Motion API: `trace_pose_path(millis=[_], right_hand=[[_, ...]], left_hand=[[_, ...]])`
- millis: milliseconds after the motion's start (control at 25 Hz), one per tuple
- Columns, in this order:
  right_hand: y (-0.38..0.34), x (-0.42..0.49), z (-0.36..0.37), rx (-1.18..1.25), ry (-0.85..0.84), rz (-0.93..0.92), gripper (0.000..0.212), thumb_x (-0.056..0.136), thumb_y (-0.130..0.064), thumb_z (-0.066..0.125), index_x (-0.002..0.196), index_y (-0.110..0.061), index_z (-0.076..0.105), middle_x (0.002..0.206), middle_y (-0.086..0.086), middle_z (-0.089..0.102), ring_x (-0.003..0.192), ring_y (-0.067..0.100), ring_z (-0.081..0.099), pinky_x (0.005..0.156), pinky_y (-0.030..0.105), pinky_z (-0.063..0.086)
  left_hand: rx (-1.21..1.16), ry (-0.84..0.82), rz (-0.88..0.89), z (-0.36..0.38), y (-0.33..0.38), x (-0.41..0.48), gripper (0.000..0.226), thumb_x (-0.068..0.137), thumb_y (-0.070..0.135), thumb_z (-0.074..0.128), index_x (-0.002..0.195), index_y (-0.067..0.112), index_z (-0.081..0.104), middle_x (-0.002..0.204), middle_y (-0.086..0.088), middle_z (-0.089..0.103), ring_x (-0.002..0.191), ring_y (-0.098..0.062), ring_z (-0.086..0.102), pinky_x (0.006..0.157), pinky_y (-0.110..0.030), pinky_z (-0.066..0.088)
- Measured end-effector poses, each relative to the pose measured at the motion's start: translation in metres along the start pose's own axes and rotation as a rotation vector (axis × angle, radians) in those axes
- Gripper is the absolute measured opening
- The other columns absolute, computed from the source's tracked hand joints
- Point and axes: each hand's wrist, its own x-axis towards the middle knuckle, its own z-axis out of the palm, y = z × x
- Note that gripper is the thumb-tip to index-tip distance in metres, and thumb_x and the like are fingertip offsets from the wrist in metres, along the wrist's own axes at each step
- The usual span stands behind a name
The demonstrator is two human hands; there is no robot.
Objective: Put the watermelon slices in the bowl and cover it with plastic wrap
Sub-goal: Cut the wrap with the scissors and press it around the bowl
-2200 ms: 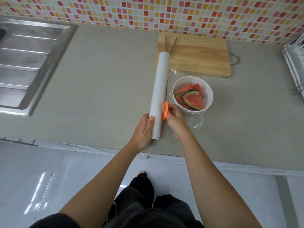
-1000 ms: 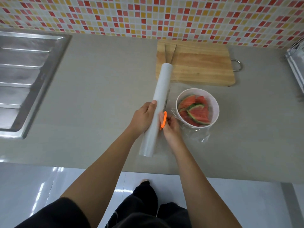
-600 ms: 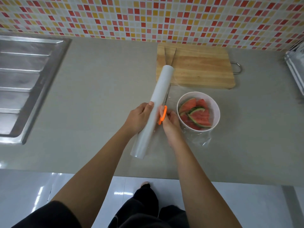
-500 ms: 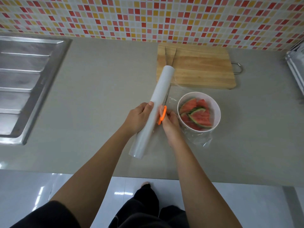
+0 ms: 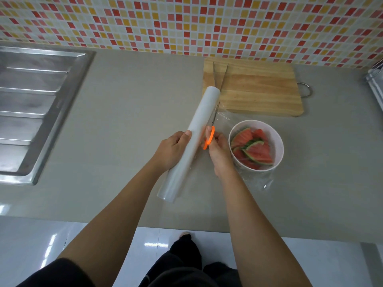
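My left hand [image 5: 172, 151] clenches the long white roll of plastic wrap [image 5: 192, 137], left of the round white bowl [image 5: 280, 141]; my right hand [image 5: 219, 155] grips orange-handled scissors [image 5: 209, 137] between them. The roll's near end has swung away from the bowl, tightening the clear film [image 5: 256, 180]. The red watermelon slices [image 5: 256, 151] are in the bowl, so I'd guess only snipping's left.

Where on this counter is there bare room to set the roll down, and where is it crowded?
Widest bare patch: counter between the sink drainboard and the plastic wrap roll. A second lies right of the bowl, below the cutting board, toward the rack. Crowded: between roll, board and bowl, where left hand, right hand, scissors and film sit.
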Motion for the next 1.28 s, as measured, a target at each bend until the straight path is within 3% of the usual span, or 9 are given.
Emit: trace_pose_path(millis=[160,320,560,720,880,1040,1280], right_hand=[[-0.007,0.007,0.003,-0.073,-0.036,0.01,0.044,0.083,-0.06,0.045,0.065,-0.021,0.05,0.064,-0.006,0.047,0.052,0.0,0.041,0.05,0.012,0.031],[-0.014,0.02,0.007,-0.103,-0.007,0.026,0.047,0.087,-0.059,0.044,0.073,-0.015,0.047,0.062,-0.001,0.038,0.05,0.006,0.033,0.054,0.021,0.025],[-0.024,0.028,0.019,-0.055,0.058,0.004,0.046,0.089,-0.051,0.048,0.056,-0.02,0.044,0.046,-0.014,0.046,0.035,-0.005,0.04,0.043,0.007,0.033],[-0.018,0.014,0.026,-0.134,0.03,0.066,0.049,0.084,-0.065,0.041,0.066,-0.02,0.052,0.06,-0.004,0.05,0.046,0.001,0.044,0.059,0.023,0.032],[0.015,-0.028,0.024,-0.114,0.078,0.135,0.049,0.073,-0.067,0.042,0.067,-0.019,0.051,0.062,-0.002,0.049,0.055,0.008,0.045,0.057,0.023,0.035],[0.018,-0.034,0.023,-0.105,0.035,0.198,0.051,0.065,-0.071,0.044,0.068,-0.02,0.048,0.063,-0.005,0.051,0.058,0.008,0.047,0.058,0.023,0.035],[-0.015,0.014,0.026,-0.082,0.052,0.211,0.053,0.065,-0.076,0.047,0.056,-0.024,0.057,0.063,-0.009,0.059,0.061,0.012,0.05,0.053,0.027,0.032]], left_hand=[[0.022,-0.005,-0.01,-0.006,-0.002,0.0,0.032,0.094,0.055,0.035,0.084,0.037,0.058,0.084,0.018,0.06,0.079,0.003,0.055,0.064,-0.015,0.036],[0.051,-0.017,0.011,-0.012,-0.008,-0.003,0.032,0.094,0.055,0.035,0.083,0.037,0.059,0.084,0.016,0.063,0.08,0.001,0.057,0.065,-0.018,0.038],[0.072,-0.015,0.029,-0.024,-0.016,-0.006,0.032,0.095,0.054,0.034,0.089,0.037,0.06,0.087,0.015,0.062,0.082,-0.004,0.058,0.068,-0.02,0.04],[0.022,-0.003,0.008,-0.028,-0.015,-0.002,0.039,0.094,0.056,0.034,0.091,0.032,0.064,0.091,0.012,0.065,0.087,-0.008,0.059,0.074,-0.022,0.044],[0.01,-0.007,-0.001,-0.027,-0.012,0.004,0.045,0.094,0.057,0.034,0.091,0.025,0.065,0.09,0.01,0.067,0.088,-0.01,0.06,0.073,-0.019,0.044],[0.007,-0.022,-0.017,-0.029,-0.014,0.003,0.045,0.093,0.057,0.034,0.089,0.025,0.065,0.094,0.001,0.069,0.091,-0.018,0.061,0.082,-0.03,0.046],[0.04,-0.022,-0.009,-0.034,-0.013,-0.001,0.041,0.094,0.057,0.034,0.079,0.03,0.061,0.085,0.006,0.065,0.081,-0.014,0.058,0.07,-0.028,0.043]])
